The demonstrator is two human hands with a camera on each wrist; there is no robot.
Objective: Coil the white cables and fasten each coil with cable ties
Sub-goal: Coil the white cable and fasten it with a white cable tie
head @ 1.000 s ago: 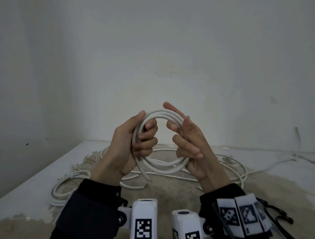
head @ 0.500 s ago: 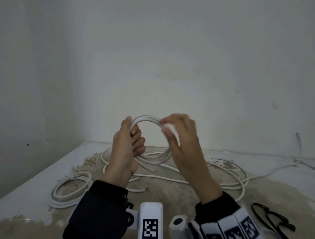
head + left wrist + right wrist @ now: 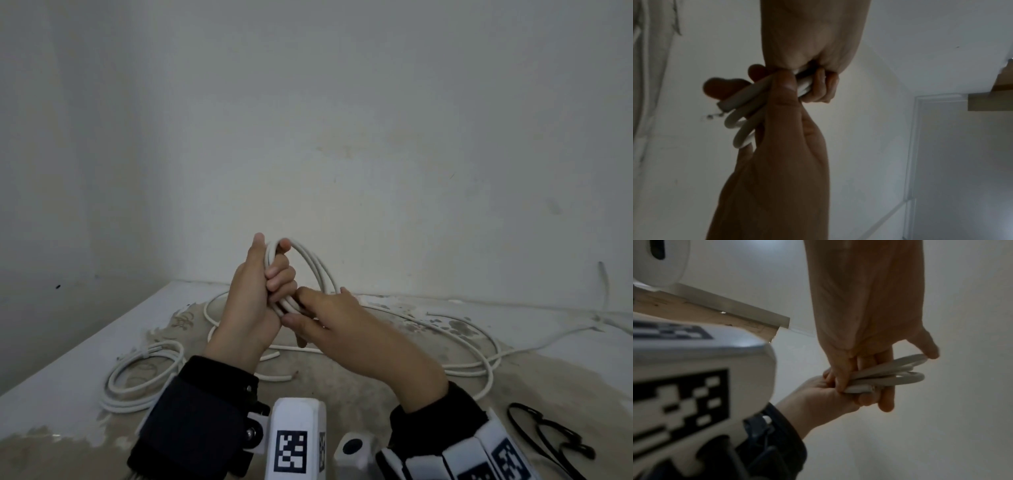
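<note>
My left hand (image 3: pixel 263 291) holds a white cable coil (image 3: pixel 317 267) upright above the table, fingers curled round its left side and thumb up along it. My right hand (image 3: pixel 308 317) pinches the coil's lower strands just below the left fingers. The coil is squeezed into a narrow oval. In the left wrist view the cable's cut end (image 3: pixel 725 104) sticks out past the pinching fingers, with the loops (image 3: pixel 740 129) beneath. In the right wrist view the flattened coil (image 3: pixel 900 379) juts out from between both hands.
A second white coil (image 3: pixel 144 373) lies at the left of the stained table (image 3: pixel 68 359). Loose white cable (image 3: pixel 479 363) sprawls in wide loops behind and to the right of my hands. Black cable ties (image 3: pixel 548 438) lie at the front right. A bare wall stands close behind.
Both hands have come down with the coil. My right hand left the coil's top and now pinches its lower part beside the left hand. The round coil has narrowed to an oval.
</note>
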